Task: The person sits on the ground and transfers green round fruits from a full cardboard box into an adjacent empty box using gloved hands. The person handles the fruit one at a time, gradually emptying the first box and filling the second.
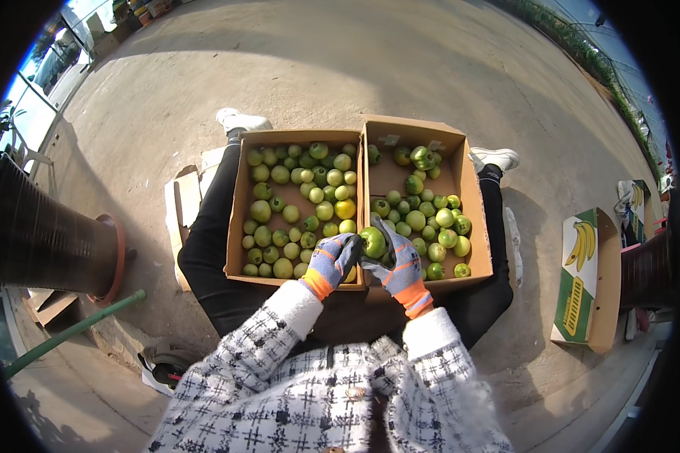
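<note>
In the head view, my right hand (395,261), in a grey and orange work glove with dark palm, grips a large green tomato (373,242). The tomato is above the adjoining walls of two cardboard boxes. My left hand (330,261), gloved alike, is close against the tomato's left side with fingers curled; whether it grips anything is hidden. Below it, the left box (232,226) holds many green tomatoes (280,174) and a yellowish tomato (345,209). Inside the right box (479,226), green tomatoes (415,220) cluster mostly in the near half, with a few at the far end.
My black-trousered legs (204,249) straddle the boxes on a concrete floor (317,68). Flattened cardboard (182,198) lies at left. A dark plant pot (62,238) and a green pole (79,328) are farther left. At right stands a banana carton (586,277).
</note>
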### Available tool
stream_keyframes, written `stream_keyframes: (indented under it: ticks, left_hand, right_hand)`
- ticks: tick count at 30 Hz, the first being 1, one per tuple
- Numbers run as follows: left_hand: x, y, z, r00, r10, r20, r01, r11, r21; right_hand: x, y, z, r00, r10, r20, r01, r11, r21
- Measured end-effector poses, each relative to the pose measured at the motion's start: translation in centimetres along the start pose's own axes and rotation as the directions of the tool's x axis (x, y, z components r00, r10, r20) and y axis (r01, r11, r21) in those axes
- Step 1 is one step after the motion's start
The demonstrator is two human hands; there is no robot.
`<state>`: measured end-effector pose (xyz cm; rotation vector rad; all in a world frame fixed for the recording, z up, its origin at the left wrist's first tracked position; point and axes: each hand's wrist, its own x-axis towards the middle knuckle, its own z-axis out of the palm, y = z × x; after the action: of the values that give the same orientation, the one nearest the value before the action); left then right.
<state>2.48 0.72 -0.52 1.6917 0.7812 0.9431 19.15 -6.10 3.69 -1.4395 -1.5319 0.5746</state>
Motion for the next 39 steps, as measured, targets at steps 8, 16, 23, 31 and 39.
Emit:
stream_keyframes:
  ticks: [8,16,23,31,39]
  left_hand:
    - [0.2,0.3,0.3,0.996,0.029,-0.081,-0.017,0.990,0.138]
    - [0.2,-1.8,-0.9,0.999,-0.008,-0.038,0.026,0.862,0.506]
    - [7.1,-3.8,-5.9,0.980,-0.188,0.064,-0.019,0.232,0.972]
    - [5.7,-4.6,-7.1,0.961,-0.114,-0.252,0.272,0.553,0.788]
    - [0.7,1.1,0.4,0.995,-0.064,0.071,0.058,0.994,0.089]
  right_hand:
    - [-0.4,4.4,0.1,0.769,0.638,-0.025,-0.333,0.434,0.837]
    - [-0.1,3.3,-0.1,0.882,0.462,-0.093,-0.247,0.620,0.745]
    - [-0.4,2.8,0.8,0.956,0.284,-0.074,-0.246,0.912,0.329]
    - [-0.3,2.9,0.9,0.974,0.218,-0.062,-0.200,0.954,0.222]
    - [0.3,-0.4,0.0,0.983,-0.126,0.136,0.173,0.882,-0.439]
